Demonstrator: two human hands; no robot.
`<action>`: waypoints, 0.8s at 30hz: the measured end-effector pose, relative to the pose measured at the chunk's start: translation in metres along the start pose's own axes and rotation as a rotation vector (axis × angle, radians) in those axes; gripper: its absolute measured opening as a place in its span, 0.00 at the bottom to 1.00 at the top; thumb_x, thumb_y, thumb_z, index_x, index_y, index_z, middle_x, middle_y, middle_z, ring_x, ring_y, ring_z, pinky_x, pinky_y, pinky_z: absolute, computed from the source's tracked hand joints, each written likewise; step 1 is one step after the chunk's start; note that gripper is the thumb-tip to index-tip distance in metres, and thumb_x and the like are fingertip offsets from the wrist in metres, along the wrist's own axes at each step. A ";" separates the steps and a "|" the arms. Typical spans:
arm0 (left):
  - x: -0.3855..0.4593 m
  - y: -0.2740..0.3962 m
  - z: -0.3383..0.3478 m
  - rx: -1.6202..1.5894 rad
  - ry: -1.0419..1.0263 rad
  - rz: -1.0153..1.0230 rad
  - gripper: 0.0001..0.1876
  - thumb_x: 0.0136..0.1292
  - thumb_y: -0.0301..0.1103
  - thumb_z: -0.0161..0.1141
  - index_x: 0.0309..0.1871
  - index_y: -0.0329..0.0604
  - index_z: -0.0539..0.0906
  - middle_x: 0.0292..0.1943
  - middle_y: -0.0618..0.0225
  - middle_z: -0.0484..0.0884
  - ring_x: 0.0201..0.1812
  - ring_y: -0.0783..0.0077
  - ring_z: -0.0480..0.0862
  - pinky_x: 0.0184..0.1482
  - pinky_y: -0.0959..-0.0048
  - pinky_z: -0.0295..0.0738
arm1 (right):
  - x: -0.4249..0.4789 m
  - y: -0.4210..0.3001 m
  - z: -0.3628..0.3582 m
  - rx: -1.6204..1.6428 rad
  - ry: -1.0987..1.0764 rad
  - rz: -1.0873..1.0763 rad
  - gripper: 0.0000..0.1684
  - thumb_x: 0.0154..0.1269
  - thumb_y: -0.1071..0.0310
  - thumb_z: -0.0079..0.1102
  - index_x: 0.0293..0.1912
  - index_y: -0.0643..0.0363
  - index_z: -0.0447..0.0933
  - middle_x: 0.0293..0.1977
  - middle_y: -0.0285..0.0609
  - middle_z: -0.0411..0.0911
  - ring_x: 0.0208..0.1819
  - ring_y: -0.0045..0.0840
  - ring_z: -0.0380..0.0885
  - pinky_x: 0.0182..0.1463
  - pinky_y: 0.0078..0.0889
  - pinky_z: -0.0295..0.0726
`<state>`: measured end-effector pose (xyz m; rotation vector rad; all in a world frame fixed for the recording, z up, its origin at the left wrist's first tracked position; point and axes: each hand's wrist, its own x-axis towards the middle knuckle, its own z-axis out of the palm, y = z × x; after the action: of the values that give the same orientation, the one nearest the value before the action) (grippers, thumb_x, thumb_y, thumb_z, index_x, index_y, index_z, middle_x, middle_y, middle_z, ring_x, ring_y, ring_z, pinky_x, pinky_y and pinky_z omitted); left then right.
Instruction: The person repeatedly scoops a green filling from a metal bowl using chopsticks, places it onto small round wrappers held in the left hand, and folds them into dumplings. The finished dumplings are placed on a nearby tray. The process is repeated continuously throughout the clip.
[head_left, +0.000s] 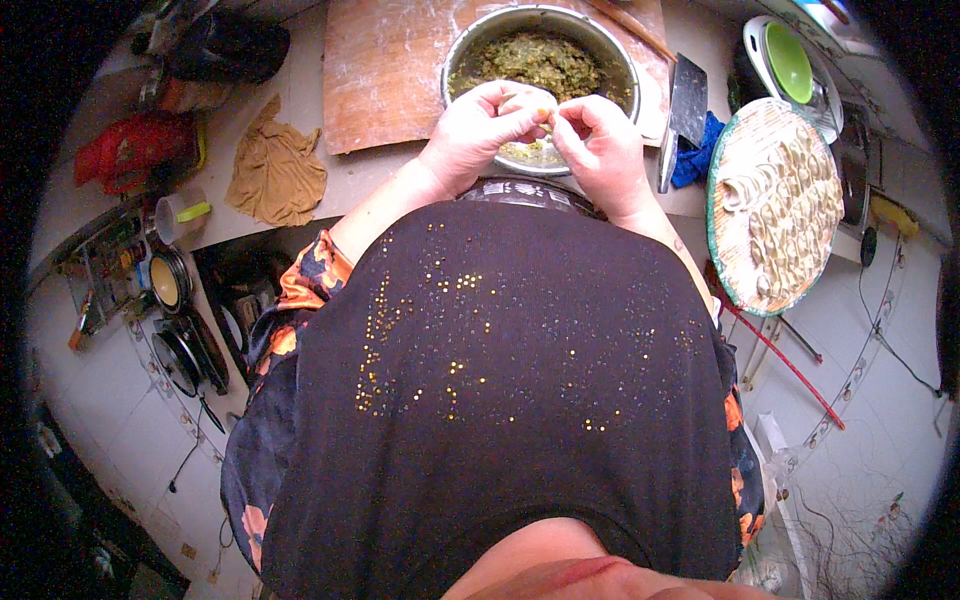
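My left hand (487, 131) and my right hand (602, 154) meet over the near side of a metal bowl (541, 164). Between their fingertips they pinch a small piece of pale dough (551, 112), mostly hidden by the fingers. Chopped green filling (544, 64) fills the far part of the bowl. The bowl stands on the near right part of a floured wooden board (390, 75). To the right, a round woven tray (716, 150) with a green rim carries rows of shaped dumplings (796, 217).
A cleaver (686, 97) lies right of the board beside a blue cloth (697, 154). A rolling pin (634, 26) rests on the board's far right. Beyond the tray is a green bowl (789, 62). A brown cloth (277, 169) and a plastic cup (178, 217) are at the left.
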<state>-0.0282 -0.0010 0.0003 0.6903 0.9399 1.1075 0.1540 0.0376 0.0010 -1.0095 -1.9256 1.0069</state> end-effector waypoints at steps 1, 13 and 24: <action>0.001 0.000 0.000 0.007 -0.011 0.004 0.15 0.65 0.33 0.66 0.52 0.37 0.79 0.43 0.67 0.83 0.42 0.78 0.82 0.48 0.76 0.78 | 0.000 -0.001 -0.001 -0.025 0.003 -0.019 0.07 0.60 0.70 0.66 0.36 0.63 0.80 0.29 0.45 0.79 0.33 0.32 0.80 0.38 0.32 0.79; 0.000 -0.005 0.000 0.135 0.008 0.030 0.16 0.65 0.31 0.65 0.54 0.35 0.78 0.44 0.68 0.84 0.44 0.78 0.81 0.50 0.76 0.78 | -0.003 0.011 -0.001 0.195 -0.008 0.135 0.09 0.62 0.70 0.65 0.41 0.64 0.81 0.34 0.46 0.82 0.36 0.29 0.81 0.42 0.29 0.80; 0.001 -0.006 0.002 0.253 0.044 0.059 0.16 0.64 0.28 0.66 0.53 0.35 0.80 0.45 0.67 0.84 0.45 0.78 0.82 0.51 0.77 0.78 | 0.001 0.005 -0.010 -0.005 0.041 -0.031 0.08 0.62 0.70 0.65 0.40 0.63 0.81 0.32 0.46 0.81 0.35 0.33 0.81 0.41 0.30 0.80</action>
<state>-0.0242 -0.0020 -0.0040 0.9077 1.1149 1.0685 0.1635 0.0436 0.0016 -0.9928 -1.9055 0.9576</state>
